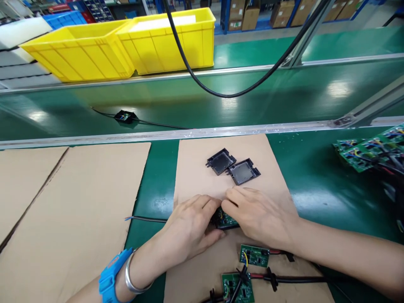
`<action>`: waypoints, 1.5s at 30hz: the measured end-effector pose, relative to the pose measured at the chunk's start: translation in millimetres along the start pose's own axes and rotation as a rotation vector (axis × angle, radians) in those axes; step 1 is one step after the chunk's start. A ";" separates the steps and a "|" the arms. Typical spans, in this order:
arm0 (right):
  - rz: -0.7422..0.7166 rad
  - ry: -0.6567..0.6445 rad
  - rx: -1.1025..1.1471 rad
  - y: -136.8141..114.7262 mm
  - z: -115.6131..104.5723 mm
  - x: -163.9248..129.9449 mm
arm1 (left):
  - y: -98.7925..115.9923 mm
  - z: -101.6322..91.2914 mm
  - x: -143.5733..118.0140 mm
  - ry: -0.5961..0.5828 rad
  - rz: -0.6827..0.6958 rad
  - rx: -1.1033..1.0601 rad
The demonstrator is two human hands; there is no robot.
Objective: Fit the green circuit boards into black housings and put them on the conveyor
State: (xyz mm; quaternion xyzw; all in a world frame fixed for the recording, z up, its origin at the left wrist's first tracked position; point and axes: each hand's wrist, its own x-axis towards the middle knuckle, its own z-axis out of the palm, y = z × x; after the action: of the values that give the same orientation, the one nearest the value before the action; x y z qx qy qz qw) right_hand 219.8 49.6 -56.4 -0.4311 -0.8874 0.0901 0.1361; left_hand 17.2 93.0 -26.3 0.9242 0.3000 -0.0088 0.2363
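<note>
Green conveyor bench, with a cardboard sheet (195,168) as work mat. On it, left hand (189,229) and right hand (259,216) together pinch a small circuit board (225,221). Two black housings (233,166) lie beyond; two wired boards (249,269) sit nearer; yellow bins (126,46) stand far behind.

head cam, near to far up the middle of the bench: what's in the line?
Two loose circuit boards → both hands, left hand and right hand, closed on a cased board → two empty black covers → metal rail → hanging black cable → yellow bins.
</note>
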 end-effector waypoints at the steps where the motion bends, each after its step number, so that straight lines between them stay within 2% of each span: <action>1: -0.003 -0.003 -0.012 0.0 -0.7 1.3 | -0.1 0.2 0.2 0.003 -0.001 0.000; 7: 0.007 -0.027 0.026 0.6 -4.9 6.2 | 0.2 1.6 0.2 0.006 -0.013 -0.002; 10: -0.049 -0.044 0.095 3.5 -6.4 3.0 | 1.5 3.4 0.0 0.023 -0.022 -0.020; 13: -0.021 -0.046 0.180 6.8 -3.7 -1.9 | 1.5 2.9 -0.7 0.016 -0.028 -0.047; 16: -0.001 -0.020 0.199 8.2 1.7 -2.4 | 0.4 -5.5 -3.0 -0.024 -0.037 -0.131; 19: -0.025 -0.013 0.196 7.3 4.6 1.5 | 0.5 -17.2 -5.3 -0.074 -0.132 -0.171; 21: -0.031 -0.025 0.204 6.3 4.5 3.8 | 2.5 -20.5 -6.4 -0.098 -0.194 -0.128; 23: -0.027 -0.020 0.213 5.5 3.9 4.8 | 6.3 -17.9 -7.4 -0.082 -0.180 -0.037; 28: 0.017 0.024 0.241 5.6 3.8 3.2 | 17.4 2.7 -12.0 0.202 0.042 0.305; 30: 0.022 0.032 0.255 6.2 4.6 2.5 | 18.8 9.6 -14.0 0.262 0.072 0.429; 37: 0.046 0.089 0.295 6.6 8.5 2.6 | 21.1 26.3 -17.2 0.232 0.147 0.801; 40: 0.077 0.051 0.290 6.1 -1.5 9.0 | 20.8 30.7 -20.8 0.195 0.119 0.812; 45: 0.185 -0.162 0.174 2.7 -24.3 32.1 | 11.1 33.7 -28.4 0.241 0.064 0.579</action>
State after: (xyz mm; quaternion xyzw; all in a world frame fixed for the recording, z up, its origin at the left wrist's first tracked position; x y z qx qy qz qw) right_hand 210.5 77.7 -28.9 -0.4889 -0.8408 0.2135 0.0920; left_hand 4.3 54.6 -47.0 0.9564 0.2816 0.0234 -0.0740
